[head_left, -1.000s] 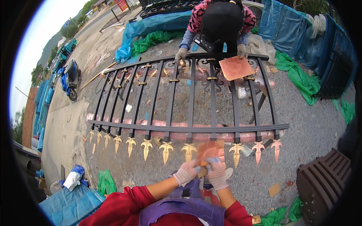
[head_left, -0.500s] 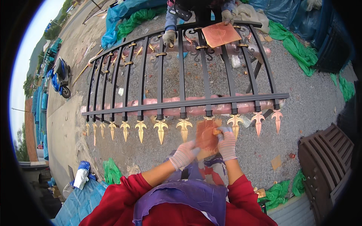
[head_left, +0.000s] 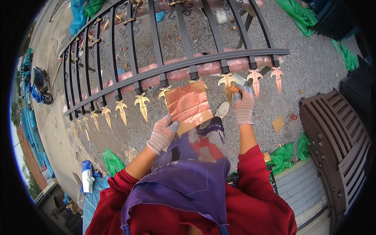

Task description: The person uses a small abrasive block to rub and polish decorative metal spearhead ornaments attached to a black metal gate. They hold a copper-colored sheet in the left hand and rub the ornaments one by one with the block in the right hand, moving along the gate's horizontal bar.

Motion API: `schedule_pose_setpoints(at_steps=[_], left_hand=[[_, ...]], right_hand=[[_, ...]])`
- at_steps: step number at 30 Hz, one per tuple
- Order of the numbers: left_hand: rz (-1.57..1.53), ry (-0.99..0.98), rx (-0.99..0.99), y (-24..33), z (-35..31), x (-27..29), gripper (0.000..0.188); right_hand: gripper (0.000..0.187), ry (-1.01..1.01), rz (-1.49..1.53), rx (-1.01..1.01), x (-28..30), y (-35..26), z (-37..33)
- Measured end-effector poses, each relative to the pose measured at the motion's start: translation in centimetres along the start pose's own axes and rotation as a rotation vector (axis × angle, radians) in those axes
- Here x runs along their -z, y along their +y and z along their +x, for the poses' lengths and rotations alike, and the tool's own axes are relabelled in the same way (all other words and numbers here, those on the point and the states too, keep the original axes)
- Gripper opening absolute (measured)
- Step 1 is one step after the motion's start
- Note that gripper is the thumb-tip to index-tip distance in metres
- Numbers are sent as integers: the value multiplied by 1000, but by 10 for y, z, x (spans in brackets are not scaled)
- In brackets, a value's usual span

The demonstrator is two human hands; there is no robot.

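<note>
A square cardboard sheet (head_left: 190, 105) smeared with shiny copper colour is held at its lower left corner by my left hand (head_left: 161, 134), in a striped glove. In my right hand (head_left: 244, 105), gloved too, a small orange-gold wad (head_left: 235, 89), perhaps sponge or cloth, is pinched between the fingers. The wad meets the right side of a gold spear-shaped finial (head_left: 227, 81) on a black metal fence panel (head_left: 172, 67). To its right are two pinkish copper finials (head_left: 255, 80); those further left are gold. The sheet partly covers two finials behind it.
Pink plastic-wrapped supports (head_left: 203, 68) hold up the panel. Brown slatted metal pieces (head_left: 333, 137) stand at the right. Green sheeting (head_left: 284, 156) lies near my right arm, and a cardboard scrap (head_left: 277, 123) is on the gravel. A blue scooter (head_left: 40, 86) is parked far left.
My right hand has moved the wad from the sheet to a gold finial. My left hand and the sheet have shifted left. The view has turned, and the other person is out of sight.
</note>
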State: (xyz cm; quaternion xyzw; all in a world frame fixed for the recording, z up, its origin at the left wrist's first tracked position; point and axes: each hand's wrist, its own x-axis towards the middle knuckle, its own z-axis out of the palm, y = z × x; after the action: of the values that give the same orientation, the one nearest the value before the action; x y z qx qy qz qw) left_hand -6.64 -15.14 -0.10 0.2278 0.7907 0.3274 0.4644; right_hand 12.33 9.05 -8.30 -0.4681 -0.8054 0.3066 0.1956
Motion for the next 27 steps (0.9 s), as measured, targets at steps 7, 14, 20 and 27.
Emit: schedule_pose_setpoints(at_steps=[7, 14, 20, 27], left_hand=[[-122, 19, 12, 16, 1, 2, 14], [-279, 52, 207, 28, -1, 15, 17], [-171, 80, 36, 9, 0, 10, 16], [-246, 50, 142, 22, 1, 12, 15]], right_hand=[[35, -162, -240, 219, -29, 23, 50], [36, -169, -241, 242, -23, 29, 61], [38, -108, -252, 222, -16, 32, 79], [35, -259, -294, 302, -17, 29, 75]])
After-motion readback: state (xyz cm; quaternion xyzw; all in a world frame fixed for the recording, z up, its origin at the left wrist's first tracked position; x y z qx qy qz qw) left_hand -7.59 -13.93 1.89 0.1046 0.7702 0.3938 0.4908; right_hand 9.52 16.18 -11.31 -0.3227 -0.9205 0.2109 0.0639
